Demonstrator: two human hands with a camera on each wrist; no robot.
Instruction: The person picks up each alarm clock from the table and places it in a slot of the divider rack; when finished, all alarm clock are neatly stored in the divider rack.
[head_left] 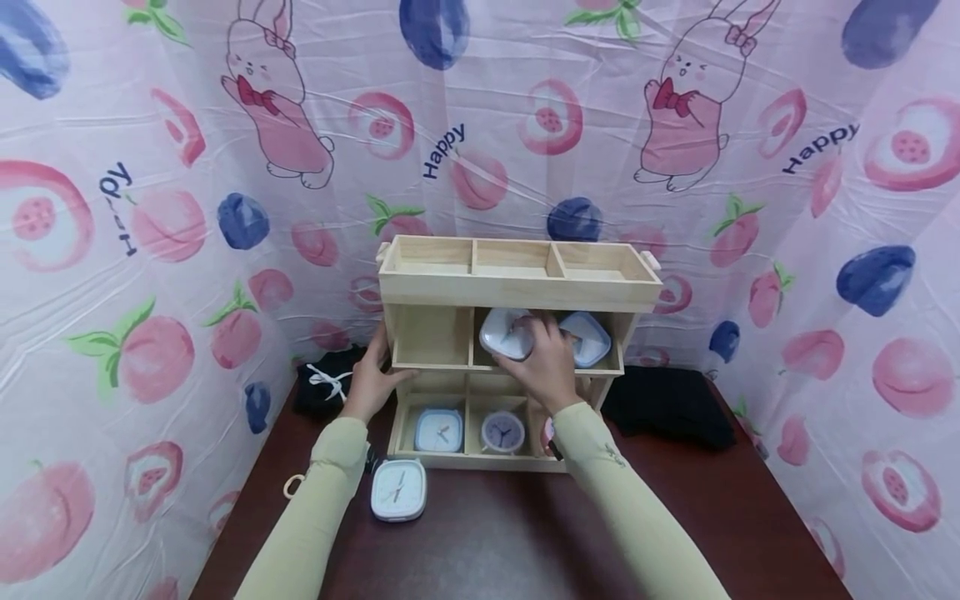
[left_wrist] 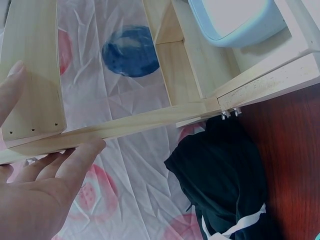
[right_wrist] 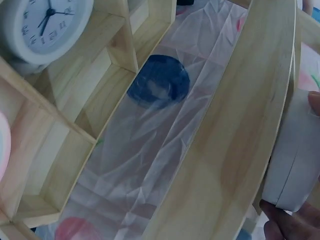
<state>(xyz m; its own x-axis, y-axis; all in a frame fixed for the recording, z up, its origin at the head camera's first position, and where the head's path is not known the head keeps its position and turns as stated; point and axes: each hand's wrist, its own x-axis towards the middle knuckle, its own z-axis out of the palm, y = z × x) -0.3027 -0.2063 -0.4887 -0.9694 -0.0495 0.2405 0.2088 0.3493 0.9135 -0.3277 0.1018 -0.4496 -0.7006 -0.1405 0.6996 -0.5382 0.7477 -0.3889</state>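
Observation:
A three-tier wooden rack (head_left: 517,292) stands on the table. My right hand (head_left: 547,367) holds a white squarish clock (head_left: 495,332) in the middle tier, thumb under its lower edge; the wooden front board hides part of this clock (right_wrist: 295,155) in the right wrist view. To its right a pale blue-rimmed clock (head_left: 596,342) leans in the same tier. With thumb in front and fingers behind, my left hand (head_left: 371,385) grips the rack's left side; in the left wrist view these fingers (left_wrist: 75,167) lie along the side strip.
The bottom tier holds a blue square clock (head_left: 438,431), a purple round clock (head_left: 502,432) and a pink clock (head_left: 548,432) partly behind my sleeve. On the table lie a white clock (head_left: 398,490), dark cloth with a white tie (head_left: 324,387) and folded black cloth (head_left: 667,408). Patterned curtain (head_left: 517,167) surrounds it.

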